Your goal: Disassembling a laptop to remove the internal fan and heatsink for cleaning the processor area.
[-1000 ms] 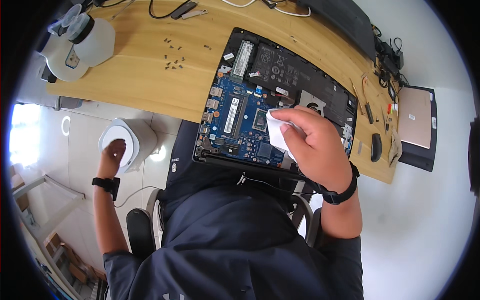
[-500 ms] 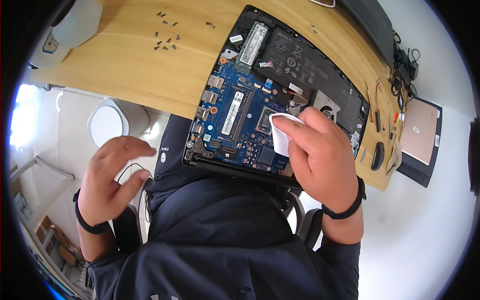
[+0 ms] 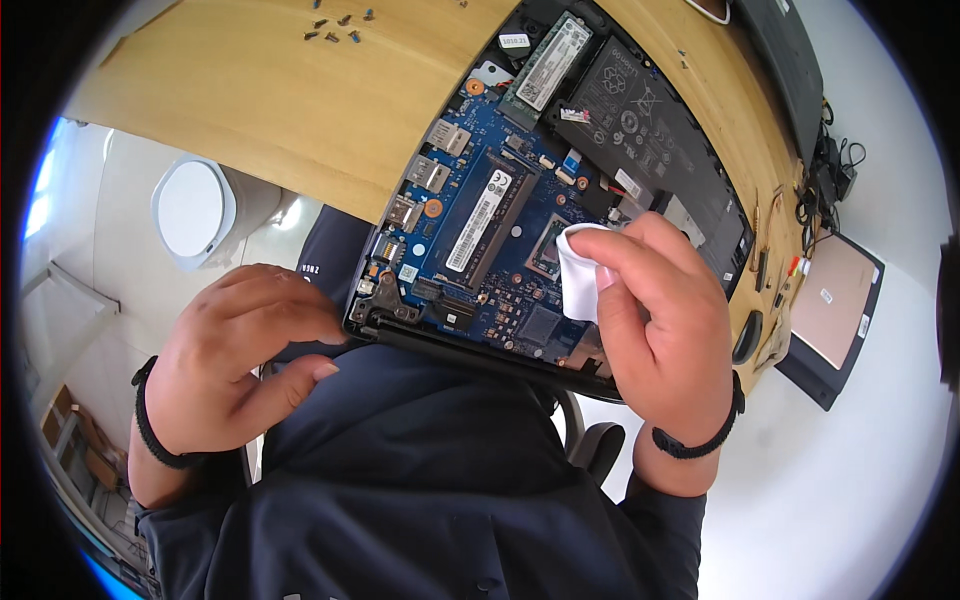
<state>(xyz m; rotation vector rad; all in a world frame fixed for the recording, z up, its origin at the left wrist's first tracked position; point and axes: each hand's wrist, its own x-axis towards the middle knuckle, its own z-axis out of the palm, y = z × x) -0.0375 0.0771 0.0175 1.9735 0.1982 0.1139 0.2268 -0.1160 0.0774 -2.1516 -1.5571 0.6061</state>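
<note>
An opened laptop base [image 3: 395,337] lies tilted across the table edge, showing its blue motherboard [image 3: 510,300]. My right hand [image 3: 670,330] pinches a folded white wipe [image 3: 580,285] over the board, its edge at the square processor chip [image 3: 546,250]. To the left of the chip sits a memory module [image 3: 478,222] with a white label. My left hand [image 3: 245,350] is empty, thumb and fingers apart, its fingertips close to the laptop's near left corner. Above the board are an SSD [image 3: 550,68] and the black battery [image 3: 640,110].
Several small screws [image 3: 335,30] lie on the wooden table [image 3: 270,120]. Screwdrivers [image 3: 762,265], a black mouse [image 3: 748,337] and cables [image 3: 835,175] are at the right. Beyond them is a gold laptop lid [image 3: 835,300]. A white bin [image 3: 195,210] stands on the floor at left.
My left hand has come lower and closer to the laptop's near left corner. My right hand still pinches the wipe by the chip. The view has shifted, with the laptop appearing larger.
</note>
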